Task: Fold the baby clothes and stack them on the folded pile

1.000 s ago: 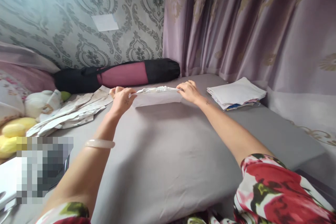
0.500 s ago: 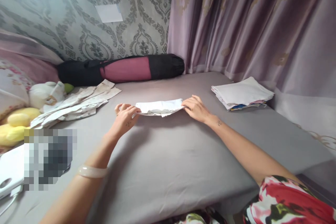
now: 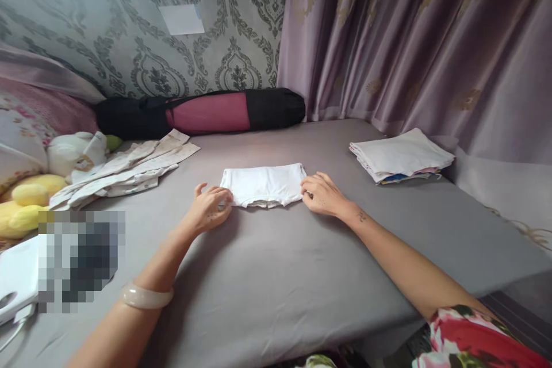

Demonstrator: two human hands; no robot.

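Observation:
A small white folded cloth [image 3: 264, 184] lies flat on the grey bed sheet [image 3: 276, 276]. My left hand [image 3: 210, 210] rests at the cloth's near left corner, fingers curled and pinching its edge. At the near right corner, my right hand [image 3: 323, 194] pinches the edge the same way. Both forearms reach out over the sheet. A pale bangle [image 3: 145, 296] sits on my left wrist.
A stack of folded cloths [image 3: 401, 155] lies at the right by the purple curtain [image 3: 414, 40]. A black and pink roll bag [image 3: 202, 112] lies against the wall. Patterned garments [image 3: 125, 169], soft toys [image 3: 30, 195] and pillows sit at the left.
My hands have brought the white cloth down and toward me, from held up off the bed to lying flat and folded on the sheet.

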